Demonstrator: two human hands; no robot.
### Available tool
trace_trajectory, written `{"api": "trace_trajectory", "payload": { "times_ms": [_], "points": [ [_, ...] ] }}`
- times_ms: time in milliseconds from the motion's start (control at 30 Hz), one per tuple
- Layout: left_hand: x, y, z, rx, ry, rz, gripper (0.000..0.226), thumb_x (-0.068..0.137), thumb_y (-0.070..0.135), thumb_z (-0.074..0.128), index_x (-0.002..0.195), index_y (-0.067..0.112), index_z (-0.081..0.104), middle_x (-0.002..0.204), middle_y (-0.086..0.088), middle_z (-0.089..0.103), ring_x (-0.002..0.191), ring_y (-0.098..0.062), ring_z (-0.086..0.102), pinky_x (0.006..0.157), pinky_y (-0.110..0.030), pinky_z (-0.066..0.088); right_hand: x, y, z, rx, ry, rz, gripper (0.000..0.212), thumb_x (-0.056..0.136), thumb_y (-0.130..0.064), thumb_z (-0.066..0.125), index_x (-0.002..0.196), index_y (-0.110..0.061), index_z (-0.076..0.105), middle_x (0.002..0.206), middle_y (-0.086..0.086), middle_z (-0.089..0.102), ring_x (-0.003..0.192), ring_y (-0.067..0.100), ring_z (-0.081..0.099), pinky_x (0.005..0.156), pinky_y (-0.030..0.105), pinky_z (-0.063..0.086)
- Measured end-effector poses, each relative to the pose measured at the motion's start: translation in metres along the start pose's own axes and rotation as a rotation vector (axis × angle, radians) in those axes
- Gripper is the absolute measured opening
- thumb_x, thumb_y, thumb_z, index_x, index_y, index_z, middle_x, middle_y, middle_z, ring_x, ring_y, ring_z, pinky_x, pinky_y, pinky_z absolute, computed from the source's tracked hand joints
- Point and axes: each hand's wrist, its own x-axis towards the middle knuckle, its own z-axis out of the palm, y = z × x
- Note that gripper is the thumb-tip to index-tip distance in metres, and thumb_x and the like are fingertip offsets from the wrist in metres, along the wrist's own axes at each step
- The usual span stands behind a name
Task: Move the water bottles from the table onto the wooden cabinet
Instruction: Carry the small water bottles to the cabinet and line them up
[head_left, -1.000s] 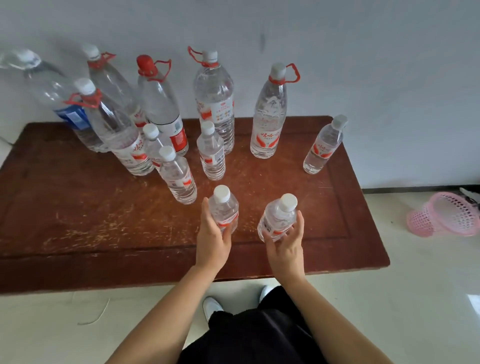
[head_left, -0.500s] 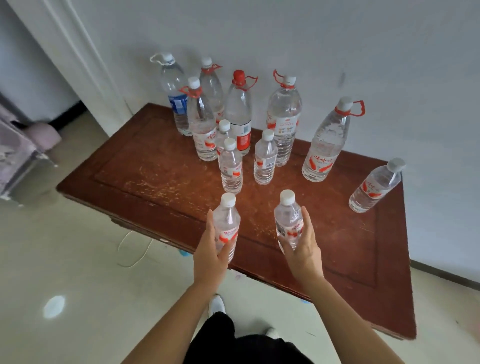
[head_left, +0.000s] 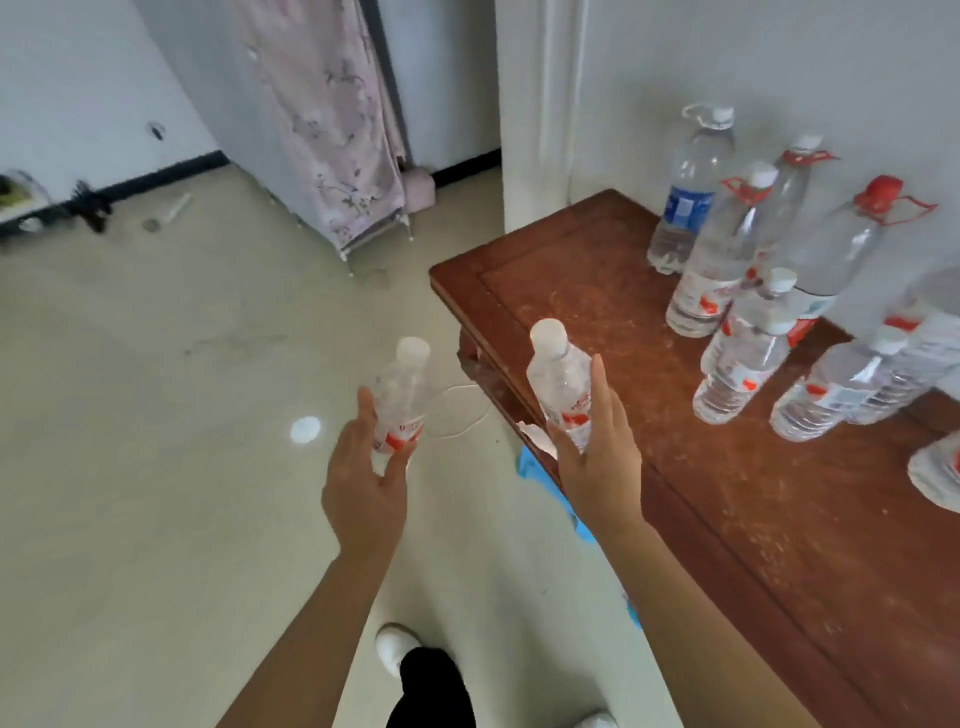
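Note:
My left hand (head_left: 363, 483) grips a small clear water bottle (head_left: 402, 395) with a white cap and red label, held over the floor left of the table. My right hand (head_left: 597, 457) grips a second small bottle (head_left: 561, 384) above the table's left edge. The brown wooden table (head_left: 597, 291) fills the right side. Several large bottles stand at its back, among them a blue-label one (head_left: 688, 192) and a red-cap one (head_left: 847, 244). Small bottles (head_left: 743, 348) stand in front of them. No wooden cabinet is in view.
Pale tiled floor (head_left: 156, 467) spreads to the left. A pink floral fabric wardrobe (head_left: 337, 130) stands at the back, a white pillar (head_left: 535, 104) behind the table corner. Something blue (head_left: 535, 467) lies under the table edge, and a white cord (head_left: 457, 410) on the floor. My white shoe (head_left: 395, 649) shows below.
The view has swung left, away from the table. Both hands have carried their small bottles off the tabletop; the left one is now over the floor.

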Motion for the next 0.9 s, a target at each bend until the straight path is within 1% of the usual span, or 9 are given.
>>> {"api": "trace_trajectory", "payload": {
  "times_ms": [100, 167, 267, 333, 500, 600, 700, 767, 900],
  "points": [
    [0.037, -0.041, -0.049, 0.067, 0.141, -0.052, 0.071, 0.090, 0.034, 0.071, 0.151, 0.035, 0.035, 0.117, -0.004, 0.065, 0.099, -0.026, 0.064, 0.064, -0.041, 0.053, 0.028, -0.062, 0.046, 0.017, -0.051, -0.255, 0.080, 0.096, -0.019, 0.069, 0.159, -0.026, 0.020, 0.138, 0.009, 0.054, 0.119, 0.019, 0.050, 0.088, 0.028, 0.042],
    [0.058, -0.070, -0.078, 0.126, 0.200, -0.077, 0.070, 0.092, 0.037, 0.068, 0.151, 0.040, 0.030, 0.118, -0.006, 0.063, 0.102, -0.028, 0.062, 0.063, -0.042, 0.053, 0.046, -0.099, 0.078, 0.009, -0.071, -0.372, 0.083, 0.095, -0.015, 0.070, 0.159, -0.028, 0.019, 0.136, 0.011, 0.054, 0.117, 0.023, 0.053, 0.086, 0.035, 0.048],
    [0.092, -0.133, -0.136, 0.234, 0.317, -0.060, 0.069, 0.090, 0.030, 0.072, 0.149, 0.036, 0.037, 0.122, -0.009, 0.062, 0.102, -0.030, 0.062, 0.062, -0.041, 0.053, 0.065, -0.169, 0.149, 0.017, -0.126, -0.548, 0.086, 0.093, -0.011, 0.070, 0.156, -0.032, 0.016, 0.137, 0.017, 0.053, 0.119, 0.035, 0.055, 0.089, 0.046, 0.052],
    [0.110, -0.171, -0.170, 0.289, 0.377, -0.040, 0.073, 0.087, 0.023, 0.076, 0.148, 0.035, 0.038, 0.123, -0.010, 0.061, 0.103, -0.031, 0.062, 0.065, -0.043, 0.054, 0.067, -0.209, 0.193, 0.039, -0.135, -0.611, 0.087, 0.091, -0.009, 0.072, 0.155, -0.030, 0.017, 0.136, 0.019, 0.053, 0.117, 0.038, 0.056, 0.088, 0.050, 0.054],
    [0.147, -0.267, -0.266, 0.468, 0.500, -0.012, 0.071, 0.086, 0.016, 0.077, 0.146, 0.029, 0.042, 0.119, -0.013, 0.062, 0.103, -0.035, 0.062, 0.078, -0.049, 0.056, 0.060, -0.320, 0.306, 0.133, -0.222, -0.747, 0.089, 0.091, -0.013, 0.072, 0.157, -0.032, 0.015, 0.139, 0.018, 0.052, 0.119, 0.038, 0.056, 0.091, 0.052, 0.055],
    [0.154, -0.317, -0.320, 0.575, 0.534, -0.069, 0.056, 0.096, 0.024, 0.064, 0.147, 0.029, 0.042, 0.121, -0.013, 0.061, 0.105, -0.035, 0.061, 0.083, -0.051, 0.053, 0.044, -0.381, 0.362, 0.193, -0.299, -0.862, 0.089, 0.093, -0.014, 0.070, 0.158, -0.035, 0.014, 0.139, 0.017, 0.051, 0.121, 0.037, 0.056, 0.093, 0.051, 0.054],
    [0.153, -0.357, -0.361, 0.671, 0.535, -0.137, 0.047, 0.101, 0.034, 0.050, 0.147, 0.028, 0.044, 0.122, -0.014, 0.061, 0.105, -0.035, 0.060, 0.084, -0.052, 0.052, 0.029, -0.428, 0.415, 0.227, -0.345, -0.958, 0.080, 0.098, -0.019, 0.062, 0.160, -0.036, 0.013, 0.142, 0.016, 0.051, 0.125, 0.037, 0.055, 0.096, 0.053, 0.053],
    [0.152, -0.386, -0.387, 0.729, 0.574, -0.210, 0.046, 0.100, 0.033, 0.053, 0.145, 0.026, 0.049, 0.121, -0.014, 0.062, 0.104, -0.036, 0.060, 0.084, -0.052, 0.051, 0.018, -0.462, 0.455, 0.260, -0.373, -1.017, 0.076, 0.099, -0.022, 0.059, 0.160, -0.035, 0.016, 0.141, 0.016, 0.053, 0.125, 0.036, 0.055, 0.099, 0.051, 0.051],
    [0.160, -0.453, -0.432, 0.823, 0.621, -0.322, 0.045, 0.098, 0.033, 0.056, 0.142, 0.026, 0.052, 0.120, -0.015, 0.063, 0.105, -0.037, 0.061, 0.084, -0.053, 0.052, 0.002, -0.529, 0.541, 0.340, -0.422, -1.092, 0.076, 0.095, -0.014, 0.062, 0.159, -0.031, 0.023, 0.139, 0.017, 0.054, 0.125, 0.035, 0.054, 0.102, 0.050, 0.049]
  ]
}}
